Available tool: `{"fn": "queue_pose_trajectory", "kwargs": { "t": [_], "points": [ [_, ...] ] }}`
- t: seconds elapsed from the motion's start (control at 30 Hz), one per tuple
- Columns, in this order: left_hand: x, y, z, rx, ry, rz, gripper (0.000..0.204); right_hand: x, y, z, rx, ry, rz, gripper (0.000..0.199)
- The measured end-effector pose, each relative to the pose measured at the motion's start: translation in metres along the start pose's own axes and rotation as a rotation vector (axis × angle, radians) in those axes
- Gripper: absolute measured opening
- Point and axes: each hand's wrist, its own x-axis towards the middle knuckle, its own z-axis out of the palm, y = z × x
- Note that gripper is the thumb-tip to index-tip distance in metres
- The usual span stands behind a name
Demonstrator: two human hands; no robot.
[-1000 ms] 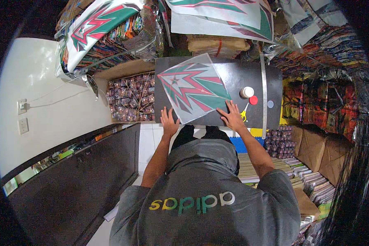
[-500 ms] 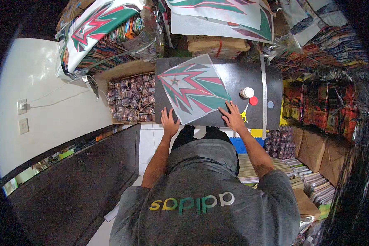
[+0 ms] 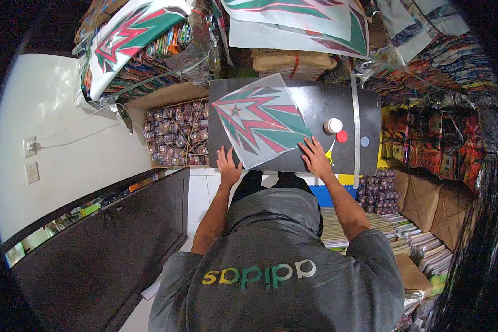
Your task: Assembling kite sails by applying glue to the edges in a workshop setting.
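Note:
A kite-shaped sheet (image 3: 263, 119), white with red, green and grey pointed shapes, lies flat and tilted on the dark tabletop (image 3: 321, 94). My left hand (image 3: 228, 166) rests at the table's near edge beside the sheet's lower corner, fingers stretched out. At the sheet's right corner is my right hand (image 3: 316, 159), its fingers spread and the tips at the corner's edge. Neither hand grips anything. Just right of that hand lie yellow-handled scissors (image 3: 330, 155). Past them are a white jar (image 3: 333, 125) and a round red lid (image 3: 342, 136).
A long metal ruler (image 3: 356, 119) crosses the table's right side, with a pale round disc (image 3: 364, 141) beyond it. Larger printed sheets (image 3: 299, 27) hang over stacks at the back. A carton of small bundled items (image 3: 177, 133) stands left of the table.
My right hand has shifted slightly to the right, and its fingers now lie at the sheet's corner edge. The sheet and my left hand have hardly moved.

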Motion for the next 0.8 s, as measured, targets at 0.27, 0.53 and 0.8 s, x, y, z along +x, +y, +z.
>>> {"fn": "queue_pose_trajectory", "kwargs": {
  "t": [0.27, 0.53, 0.8],
  "points": [
    [0.001, 0.001, 0.000, 0.006, -0.005, -0.011, 0.082, -0.002, 0.006, -0.004, -0.072, -0.002, -0.018, 0.047],
    [0.000, 0.004, 0.000, 0.025, 0.020, 0.000, 0.082, -0.002, 0.007, -0.005, -0.008, 0.008, 0.009, 0.047],
    [0.000, 0.005, 0.000, 0.032, 0.009, -0.013, 0.083, -0.004, 0.014, -0.004, -0.057, 0.114, 0.017, 0.048]
  ]
}}
